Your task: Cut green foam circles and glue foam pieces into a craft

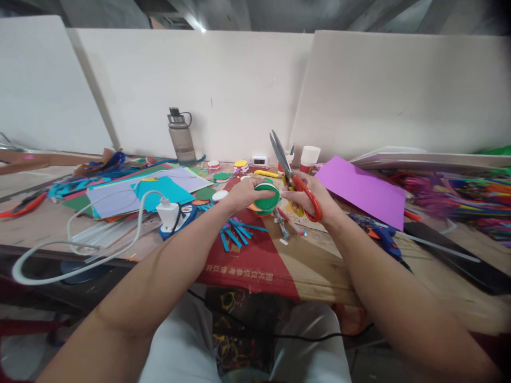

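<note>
My left hand (244,194) is closed on a round green disc with a pale rim (266,198), its thumb lying across the face. A pair of scissors (281,153) with red-orange handles is in my right hand (317,190), blades pointing up and away from the disc. The fingertips of my right hand come close to the disc's right edge; whether they touch it I cannot tell. Below both hands, teal paper strips (236,234) and a pen (282,226) lie on the cardboard-covered table (319,266).
A water bottle (181,139) stands at the back near the white boards. Left are coloured paper sheets (163,190) and a white plug (167,213) with its cable. Right lie purple paper (363,191), a blue glue gun (381,236) and pipe cleaners (471,191). Paper cups (309,157) stand behind.
</note>
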The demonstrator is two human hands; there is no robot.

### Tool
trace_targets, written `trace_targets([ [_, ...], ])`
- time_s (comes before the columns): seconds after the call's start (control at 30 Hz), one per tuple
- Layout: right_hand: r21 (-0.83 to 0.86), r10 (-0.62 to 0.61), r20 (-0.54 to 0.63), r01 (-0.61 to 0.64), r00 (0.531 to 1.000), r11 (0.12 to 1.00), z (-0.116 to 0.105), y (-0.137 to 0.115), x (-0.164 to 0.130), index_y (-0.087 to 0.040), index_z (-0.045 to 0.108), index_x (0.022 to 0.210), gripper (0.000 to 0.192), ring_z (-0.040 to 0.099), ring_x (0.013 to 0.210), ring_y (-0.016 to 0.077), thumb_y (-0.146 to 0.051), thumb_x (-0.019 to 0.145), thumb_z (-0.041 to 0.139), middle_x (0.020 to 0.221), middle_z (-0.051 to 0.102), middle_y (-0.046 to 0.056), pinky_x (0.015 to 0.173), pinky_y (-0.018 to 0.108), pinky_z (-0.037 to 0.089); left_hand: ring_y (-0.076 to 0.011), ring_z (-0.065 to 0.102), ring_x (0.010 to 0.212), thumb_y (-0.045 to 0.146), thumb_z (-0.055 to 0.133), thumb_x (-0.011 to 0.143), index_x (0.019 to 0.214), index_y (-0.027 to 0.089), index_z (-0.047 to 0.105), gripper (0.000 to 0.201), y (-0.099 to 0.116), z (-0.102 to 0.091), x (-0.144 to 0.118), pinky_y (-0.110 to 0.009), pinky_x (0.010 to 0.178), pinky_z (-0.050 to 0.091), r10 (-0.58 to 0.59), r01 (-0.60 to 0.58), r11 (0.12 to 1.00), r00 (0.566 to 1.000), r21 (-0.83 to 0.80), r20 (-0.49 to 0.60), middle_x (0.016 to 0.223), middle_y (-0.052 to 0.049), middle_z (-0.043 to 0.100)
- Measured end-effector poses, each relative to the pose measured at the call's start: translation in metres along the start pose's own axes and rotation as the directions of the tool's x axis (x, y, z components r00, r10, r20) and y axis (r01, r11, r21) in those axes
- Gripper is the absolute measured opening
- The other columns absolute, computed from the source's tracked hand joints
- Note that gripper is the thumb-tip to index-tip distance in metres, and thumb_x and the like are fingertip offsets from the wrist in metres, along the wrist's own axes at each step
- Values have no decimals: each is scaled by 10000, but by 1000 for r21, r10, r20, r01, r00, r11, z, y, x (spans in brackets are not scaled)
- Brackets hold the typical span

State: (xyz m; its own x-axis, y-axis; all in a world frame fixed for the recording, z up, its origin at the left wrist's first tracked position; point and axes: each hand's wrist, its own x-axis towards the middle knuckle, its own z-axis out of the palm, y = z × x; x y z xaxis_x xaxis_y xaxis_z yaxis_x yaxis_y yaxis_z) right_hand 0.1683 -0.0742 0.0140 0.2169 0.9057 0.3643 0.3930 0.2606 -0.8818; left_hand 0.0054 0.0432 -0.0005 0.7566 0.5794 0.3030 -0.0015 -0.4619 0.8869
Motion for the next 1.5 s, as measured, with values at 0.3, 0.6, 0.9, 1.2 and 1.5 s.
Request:
trace_targets([
  [0.3, 15, 71, -128, -70, 989, 997, 11, -2, -1, -124, 559, 1199, 643, 578, 590, 126, -260, 603, 761, 812, 682, 33, 530, 260, 480, -206, 667, 873, 426, 700, 702, 957, 155, 747, 375, 0, 0, 0, -314, 834, 507, 7, -2, 990, 999, 138, -32, 954, -44, 743],
  [0.6, 24, 62, -96, -60, 993, 998, 9, -1, -2, -140, 577, 1205, 603, 524, 501, 95, -224, 624, 716, 817, 688, 33, 432, 228, 429, -207, 670, 812, 427, 749, 658, 878, 162, 761, 344, -1, 2, -1, -294, 782, 513, -13, 24, 995, 993, 92, -116, 889, -55, 745],
  [0.9, 28, 38, -48, -37, 998, 999, 9, 2, -1, -170, 557, 1182, 581, 515, 509, 103, -292, 643, 734, 805, 653, 8, 450, 240, 431, -189, 661, 764, 375, 800, 598, 788, 154, 742, 297, -1, 4, -2, -287, 772, 510, -74, 70, 997, 993, -43, -92, 768, -32, 727],
  [1.2, -484, -269, -39, 217, 962, 848, 4, 10, -3, -182, 611, 1215, 423, 654, 934, 234, -321, 816, 608, 1058, 709, 89, 832, 359, 504, -121, 636, 677, 206, 786, 595, 763, 143, 656, 221, 6, -6, 10, -251, 672, 526, -318, -14, 740, 874, -673, -368, 749, -1, 697],
  [1.5, -781, -273, 43, 203, 961, 590, -2, 16, -1, -216, 661, 1210, 414, 661, 1005, 288, -254, 811, 561, 1094, 729, 93, 879, 394, 503, -104, 625, 638, 162, 723, 657, 760, 140, 617, 149, 11, -21, 9, -229, 630, 525, -353, -73, 686, 836, -724, -419, 685, 18, 657],
])
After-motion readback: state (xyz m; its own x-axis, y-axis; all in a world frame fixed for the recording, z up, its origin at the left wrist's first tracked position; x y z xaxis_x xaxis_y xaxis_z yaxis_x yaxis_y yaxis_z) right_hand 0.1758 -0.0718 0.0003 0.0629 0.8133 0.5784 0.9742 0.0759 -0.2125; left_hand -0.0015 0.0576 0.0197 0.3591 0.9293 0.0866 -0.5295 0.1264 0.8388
